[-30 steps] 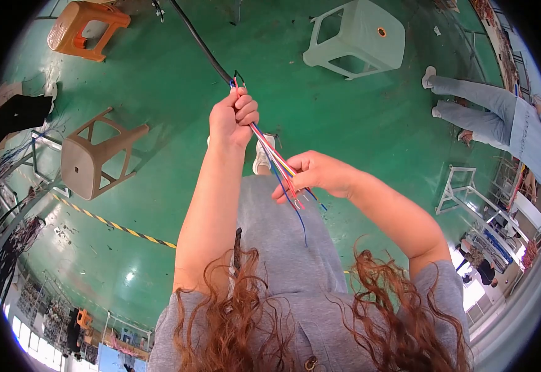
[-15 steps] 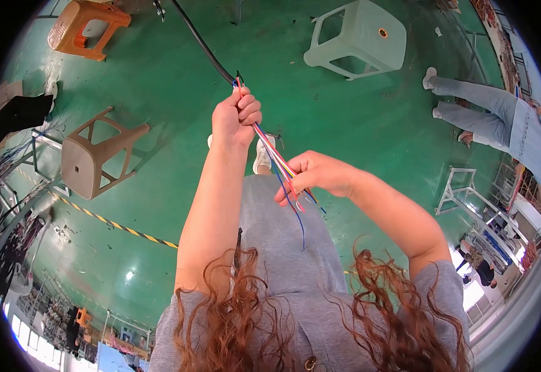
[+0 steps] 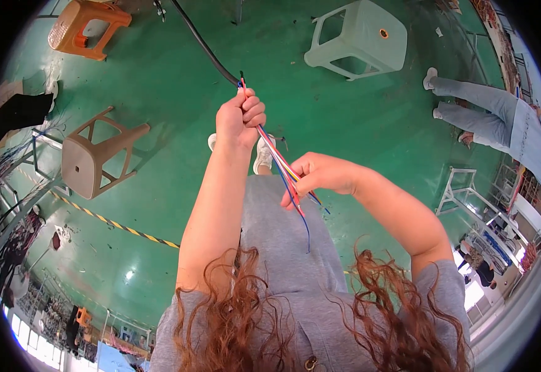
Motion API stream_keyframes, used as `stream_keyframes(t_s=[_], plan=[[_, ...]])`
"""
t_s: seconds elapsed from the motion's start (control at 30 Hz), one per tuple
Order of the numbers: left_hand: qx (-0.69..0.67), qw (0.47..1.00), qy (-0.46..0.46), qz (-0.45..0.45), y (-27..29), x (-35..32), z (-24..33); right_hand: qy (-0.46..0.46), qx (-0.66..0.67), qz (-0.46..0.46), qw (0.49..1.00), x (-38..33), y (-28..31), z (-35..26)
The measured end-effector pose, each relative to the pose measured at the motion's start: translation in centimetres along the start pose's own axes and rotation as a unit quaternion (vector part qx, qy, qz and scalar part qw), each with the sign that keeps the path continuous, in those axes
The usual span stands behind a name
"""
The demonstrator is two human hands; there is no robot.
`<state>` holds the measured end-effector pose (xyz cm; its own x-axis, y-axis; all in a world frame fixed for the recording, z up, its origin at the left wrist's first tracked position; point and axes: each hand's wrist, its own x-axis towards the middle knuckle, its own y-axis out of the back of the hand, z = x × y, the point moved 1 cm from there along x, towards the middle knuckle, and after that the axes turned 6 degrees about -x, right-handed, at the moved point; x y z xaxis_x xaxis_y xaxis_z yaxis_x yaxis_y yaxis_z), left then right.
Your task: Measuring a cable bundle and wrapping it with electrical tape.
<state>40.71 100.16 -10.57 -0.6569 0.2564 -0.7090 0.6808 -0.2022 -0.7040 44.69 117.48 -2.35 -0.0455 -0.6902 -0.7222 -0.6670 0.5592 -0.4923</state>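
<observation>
A thick black cable (image 3: 203, 44) comes down from the top edge to my left hand (image 3: 241, 118). That hand is closed in a fist round the bundle of thin coloured wires (image 3: 273, 149) at the cable's stripped end. Red, blue, white and yellow strands run out below the fist, slanting down to the right. My right hand (image 3: 320, 177) pinches the same wires near their loose ends, thumb against fingers. One blue wire (image 3: 308, 232) dangles lower than the others, over my grey trousers. A short dark tip (image 3: 242, 74) sticks up above my left fist.
An orange stool (image 3: 87, 28), a beige stool (image 3: 90, 155) and a pale green stool (image 3: 370, 37) stand on the green floor. A person in light blue clothes (image 3: 500, 111) is at the right, beside a white metal frame (image 3: 456, 186). Black-yellow tape (image 3: 115, 221) crosses the floor at left.
Both hands have shifted slightly to the right with the wires. My right fingers have closed more tightly around the strands, and the blue wire's end hangs a little further right.
</observation>
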Motion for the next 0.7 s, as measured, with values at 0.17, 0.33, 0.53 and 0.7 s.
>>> stream_keyframes(t_s=[0.17,0.33,0.53,0.7], plan=[[0.006,1.000,-0.027,0.010,-0.2,0.0,-0.1,0.011,0.008,0.002,1.000,-0.4,-0.1,0.1],[0.044,0.998,-0.042,0.028,-0.3,0.0,-0.2,0.025,0.068,0.033,0.997,-0.5,-0.7,0.8],[0.087,0.994,-0.055,0.045,-0.5,-0.3,0.7,0.050,0.024,0.001,0.998,-1.2,-0.5,1.4],[0.079,0.996,-0.040,0.031,-0.5,-0.2,1.1,0.053,0.043,-0.031,0.997,-1.4,-0.2,1.8]])
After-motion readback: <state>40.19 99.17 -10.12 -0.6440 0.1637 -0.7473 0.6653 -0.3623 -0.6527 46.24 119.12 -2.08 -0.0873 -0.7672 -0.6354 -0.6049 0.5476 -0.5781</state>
